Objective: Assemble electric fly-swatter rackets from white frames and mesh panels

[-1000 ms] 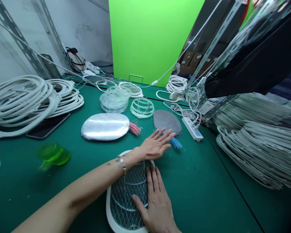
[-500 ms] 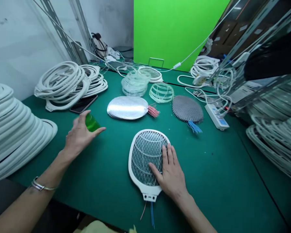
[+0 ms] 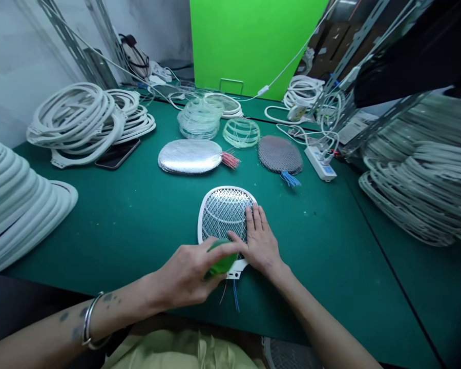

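A mosquito-swatter head (image 3: pixel 223 207) with a white frame and metal mesh lies flat on the green table. Thin red and blue wires (image 3: pixel 235 296) stick out from its neck. Above its lower part, my left hand (image 3: pixel 184 277) grips a small green translucent piece (image 3: pixel 222 260), blurred and partly covered by the fingers. Whether the piece touches the frame I cannot tell. My right hand (image 3: pixel 262 243) rests flat on the head's right side, fingers stretched out, its thumb across the mesh near the green piece.
Behind lie a silvery mesh stack (image 3: pixel 190 156) with red wires and a grey mesh stack (image 3: pixel 279 155) with blue wires. White frames (image 3: pixel 19 215) pile up at left, pale frames (image 3: pixel 418 189) at right. A phone (image 3: pixel 118 154) and a power strip (image 3: pixel 320 163) lie farther back.
My left hand has swung right and nearer to me with the green piece, from the open table over to the swatter head. My right hand still rests on the head; the view has shifted.
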`<state>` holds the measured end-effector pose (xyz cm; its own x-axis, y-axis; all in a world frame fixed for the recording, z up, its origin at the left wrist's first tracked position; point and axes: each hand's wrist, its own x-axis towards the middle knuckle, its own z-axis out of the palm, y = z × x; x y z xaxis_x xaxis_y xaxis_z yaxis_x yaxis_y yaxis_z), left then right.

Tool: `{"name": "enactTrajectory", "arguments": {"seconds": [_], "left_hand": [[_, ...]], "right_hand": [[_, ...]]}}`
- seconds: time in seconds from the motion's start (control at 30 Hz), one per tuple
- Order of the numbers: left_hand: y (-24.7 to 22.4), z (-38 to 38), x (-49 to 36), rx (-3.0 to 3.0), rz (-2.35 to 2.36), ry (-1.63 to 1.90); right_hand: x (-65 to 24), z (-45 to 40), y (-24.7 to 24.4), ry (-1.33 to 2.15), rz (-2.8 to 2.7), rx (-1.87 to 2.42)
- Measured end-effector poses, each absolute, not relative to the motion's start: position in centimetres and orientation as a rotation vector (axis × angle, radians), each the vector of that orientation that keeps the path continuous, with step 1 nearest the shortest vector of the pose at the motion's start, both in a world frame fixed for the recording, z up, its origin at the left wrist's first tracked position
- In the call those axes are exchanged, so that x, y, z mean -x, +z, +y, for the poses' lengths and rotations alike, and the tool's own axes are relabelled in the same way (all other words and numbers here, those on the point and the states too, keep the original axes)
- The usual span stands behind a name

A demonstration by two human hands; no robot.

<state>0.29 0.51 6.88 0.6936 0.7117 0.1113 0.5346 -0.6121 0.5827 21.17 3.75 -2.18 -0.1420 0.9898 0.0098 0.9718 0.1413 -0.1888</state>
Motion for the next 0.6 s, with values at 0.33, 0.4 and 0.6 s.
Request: {"name": "enactTrajectory", "arguments": {"seconds": [0.33,0.4,0.6], "left_hand": [[6.0,0.7,1.5,-2.449,1.033,0.549],[6.0,0.4,1.4,-2.424,1.020,0.670],[5.0,-0.1,0.9,-2.442,1.032,0.443]], "right_hand": [[-21.2,3.8,-2.0,0.271,-2.250,2.000],[-21.2,3.7,-2.1,0.280,-2.243,1.994],[-21.2,3.9,-1.7,0.346,-2.223,1.985]]}}
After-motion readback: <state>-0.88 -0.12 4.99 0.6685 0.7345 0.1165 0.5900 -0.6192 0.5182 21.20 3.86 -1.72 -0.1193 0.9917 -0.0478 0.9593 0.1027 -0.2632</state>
